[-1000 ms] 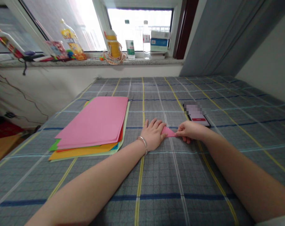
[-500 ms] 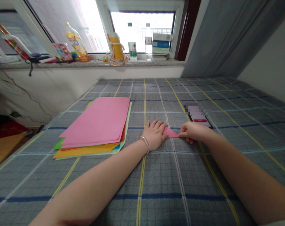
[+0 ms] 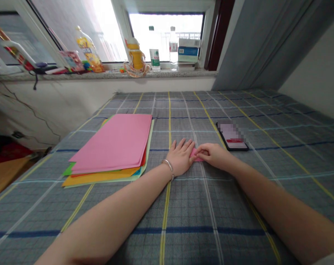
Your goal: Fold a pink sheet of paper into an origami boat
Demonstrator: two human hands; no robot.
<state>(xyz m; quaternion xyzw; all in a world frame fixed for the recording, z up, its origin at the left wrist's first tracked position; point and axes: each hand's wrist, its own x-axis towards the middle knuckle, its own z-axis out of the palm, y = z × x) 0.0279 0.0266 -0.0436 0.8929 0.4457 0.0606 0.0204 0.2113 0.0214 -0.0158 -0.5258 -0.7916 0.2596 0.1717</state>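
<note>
A small piece of folded pink paper (image 3: 199,159) lies on the checked cloth, mostly covered by fingers. Flat on its left part rests my left hand (image 3: 180,159), fingers stretched out and a silver bangle at the wrist. My right hand (image 3: 212,154) pinches the right part of the paper, its fingertips close against my left thumb and index finger. How the paper is folded under the fingers cannot be made out.
Left of my hands lies a stack of coloured paper sheets (image 3: 114,143), pink on top. A phone (image 3: 233,141) lies beyond my right hand. On the windowsill (image 3: 178,74) stand bottles, a yellow cup (image 3: 136,59), a tube and boxes (image 3: 188,51).
My right hand has moved left, bringing the paper's right tip toward my left hand, so less pink shows. More of the phone is uncovered. My left hand stays in place.
</note>
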